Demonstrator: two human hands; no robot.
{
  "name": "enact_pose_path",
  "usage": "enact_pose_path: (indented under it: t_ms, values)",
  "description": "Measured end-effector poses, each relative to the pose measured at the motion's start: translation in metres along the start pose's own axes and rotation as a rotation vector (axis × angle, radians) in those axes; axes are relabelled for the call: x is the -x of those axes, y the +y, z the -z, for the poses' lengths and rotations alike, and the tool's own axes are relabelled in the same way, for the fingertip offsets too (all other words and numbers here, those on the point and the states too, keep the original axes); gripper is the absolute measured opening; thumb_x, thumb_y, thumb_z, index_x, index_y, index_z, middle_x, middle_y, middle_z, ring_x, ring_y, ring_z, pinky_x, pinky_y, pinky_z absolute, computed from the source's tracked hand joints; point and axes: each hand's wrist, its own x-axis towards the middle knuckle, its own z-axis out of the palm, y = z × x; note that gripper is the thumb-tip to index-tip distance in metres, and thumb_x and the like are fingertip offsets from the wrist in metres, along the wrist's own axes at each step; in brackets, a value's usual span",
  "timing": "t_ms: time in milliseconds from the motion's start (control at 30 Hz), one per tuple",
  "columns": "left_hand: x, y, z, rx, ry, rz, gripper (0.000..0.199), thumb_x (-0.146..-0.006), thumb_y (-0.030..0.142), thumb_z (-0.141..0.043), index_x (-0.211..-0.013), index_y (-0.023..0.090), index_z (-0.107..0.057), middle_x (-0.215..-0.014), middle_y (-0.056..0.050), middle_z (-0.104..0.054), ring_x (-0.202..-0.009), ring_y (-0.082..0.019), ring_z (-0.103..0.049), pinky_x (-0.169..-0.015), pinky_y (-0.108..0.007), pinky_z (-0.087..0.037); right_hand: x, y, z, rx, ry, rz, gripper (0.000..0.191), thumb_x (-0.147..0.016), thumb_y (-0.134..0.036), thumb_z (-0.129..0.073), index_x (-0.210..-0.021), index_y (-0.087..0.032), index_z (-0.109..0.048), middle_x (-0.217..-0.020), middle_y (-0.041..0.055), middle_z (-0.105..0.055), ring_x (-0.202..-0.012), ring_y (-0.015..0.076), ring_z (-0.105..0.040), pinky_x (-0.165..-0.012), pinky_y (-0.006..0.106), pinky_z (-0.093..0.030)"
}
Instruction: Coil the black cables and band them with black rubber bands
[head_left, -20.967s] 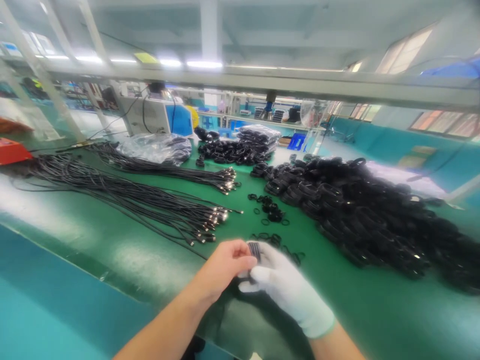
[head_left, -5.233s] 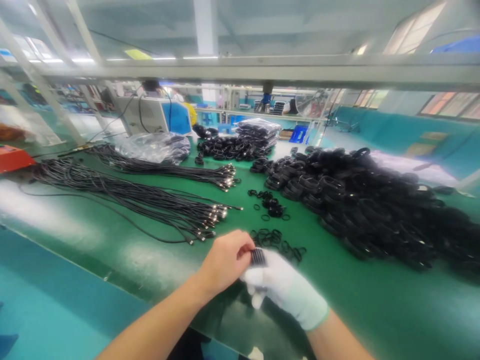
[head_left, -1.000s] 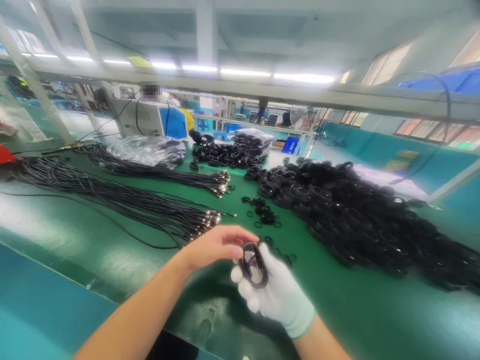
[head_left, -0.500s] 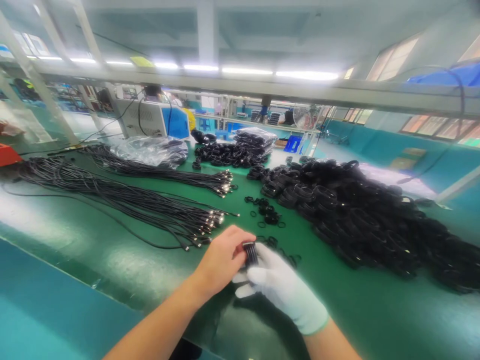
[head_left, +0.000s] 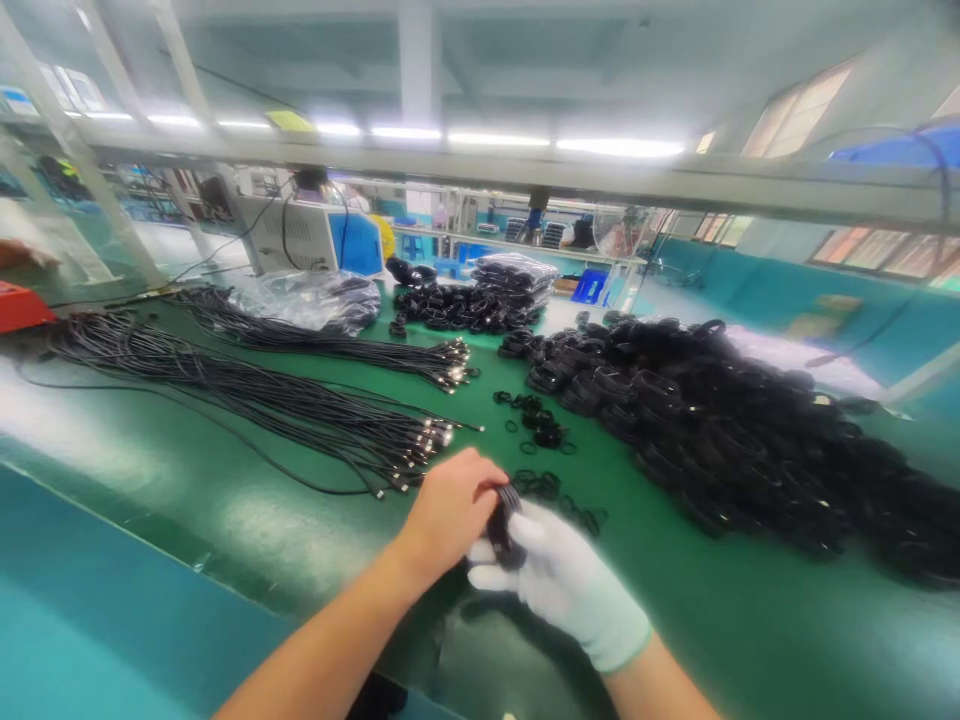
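A small coil of black cable is held between both hands over the near part of the green table. My left hand, bare, pinches the coil's upper left side. My right hand, in a white glove, grips it from the right, with fingers curled beneath and the thumb on its side. Small black rings lie just beyond the hands, and more rings sit close behind the right glove.
Long black cables with metal plugs stretch across the left. A large heap of coiled cables covers the right. Farther back are a clear plastic bag, more coils and a white-and-blue machine. A red object stands far left.
The coil has turned in my hands and now shows more of its round face. My right thumb has shifted on it. The view has moved slightly.
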Motion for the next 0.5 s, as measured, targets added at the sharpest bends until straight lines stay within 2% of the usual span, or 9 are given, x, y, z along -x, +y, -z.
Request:
enact_pose_path:
  t_ms: [67, 133, 167, 233, 300, 367, 433, 500]
  values:
    - [-0.008, -0.001, 0.015, 0.13, -0.196, 0.047, 0.027, -0.076, 0.015, -0.058, -0.101, 0.023, -0.068, -0.098, -0.002, -0.065, -0.085, -0.016, -0.059, -0.077, -0.028, -0.047, 0.0, -0.003, 0.001, -0.137, -0.041, -0.065, 0.031, -0.085, -0.035, -0.054, -0.104, -0.011, -0.059, -0.096, 0.0094, -0.061, -0.083, 0.0185, -0.061, -0.07, 0.033, -0.052]
    - [-0.014, -0.004, 0.028, 0.322, -0.392, 0.029, 0.036, -0.077, 0.02, -0.061, -0.112, 0.023, -0.063, -0.114, -0.003, -0.062, -0.1, -0.019, -0.057, -0.088, -0.03, -0.045, -0.001, -0.004, 0.001, -0.23, -0.098, -0.147, 0.042, -0.084, -0.042, -0.051, -0.106, -0.007, -0.059, -0.099, 0.0123, -0.061, -0.08, 0.0184, -0.061, -0.064, 0.03, -0.052]
    - [-0.015, -0.006, 0.032, 0.405, -0.47, 0.009, 0.039, -0.076, 0.019, -0.062, -0.115, 0.022, -0.062, -0.118, -0.004, -0.061, -0.106, -0.02, -0.056, -0.093, -0.031, -0.043, -0.002, -0.004, 0.001, -0.244, -0.118, -0.188, 0.048, -0.083, -0.046, -0.051, -0.107, -0.005, -0.058, -0.1, 0.0138, -0.061, -0.079, 0.0183, -0.061, -0.063, 0.03, -0.052]
    - [-0.016, -0.01, 0.035, 0.497, -0.555, -0.007, 0.041, -0.074, 0.017, -0.064, -0.114, 0.021, -0.062, -0.117, -0.004, -0.062, -0.108, -0.021, -0.056, -0.095, -0.032, -0.042, -0.003, -0.003, 0.001, -0.197, -0.098, -0.216, 0.054, -0.082, -0.051, -0.049, -0.106, -0.003, -0.058, -0.101, 0.0156, -0.06, -0.077, 0.0192, -0.062, -0.064, 0.031, -0.053]
    - [-0.015, -0.013, 0.035, 0.464, -0.542, 0.022, 0.04, -0.072, 0.016, -0.065, -0.112, 0.021, -0.063, -0.113, -0.004, -0.064, -0.105, -0.021, -0.057, -0.094, -0.033, -0.042, -0.004, -0.001, 0.001, -0.058, -0.022, -0.127, 0.047, -0.083, -0.046, -0.053, -0.108, -0.006, -0.057, -0.099, 0.0138, -0.06, -0.078, 0.0206, -0.062, -0.064, 0.033, -0.053]
    - [-0.014, -0.013, 0.034, 0.375, -0.492, 0.057, 0.041, -0.071, 0.015, -0.065, -0.111, 0.022, -0.064, -0.113, -0.003, -0.064, -0.105, -0.021, -0.057, -0.095, -0.032, -0.042, -0.004, 0.001, 0.002, 0.095, 0.033, 0.004, 0.035, -0.082, -0.03, -0.059, -0.111, -0.011, -0.056, -0.097, 0.0102, -0.059, -0.077, 0.0193, -0.062, -0.063, 0.032, -0.053]
    - [-0.013, -0.011, 0.033, 0.312, -0.468, 0.066, 0.041, -0.071, 0.015, -0.066, -0.111, 0.024, -0.064, -0.114, -0.002, -0.063, -0.107, -0.021, -0.056, -0.096, -0.032, -0.041, -0.004, 0.003, 0.003, 0.171, 0.033, 0.071, 0.03, -0.08, -0.019, -0.059, -0.109, -0.012, -0.056, -0.095, 0.0078, -0.057, -0.071, 0.015, -0.06, -0.059, 0.027, -0.051]
    - [-0.012, -0.009, 0.034, 0.296, -0.459, 0.056, 0.04, -0.071, 0.016, -0.066, -0.11, 0.024, -0.064, -0.115, -0.002, -0.063, -0.107, -0.02, -0.056, -0.096, -0.031, -0.041, -0.004, 0.005, 0.004, 0.165, 0.011, 0.073, 0.022, -0.081, -0.018, -0.057, -0.102, -0.011, -0.057, -0.091, 0.007, -0.057, -0.063, 0.0109, -0.057, -0.054, 0.024, -0.048]
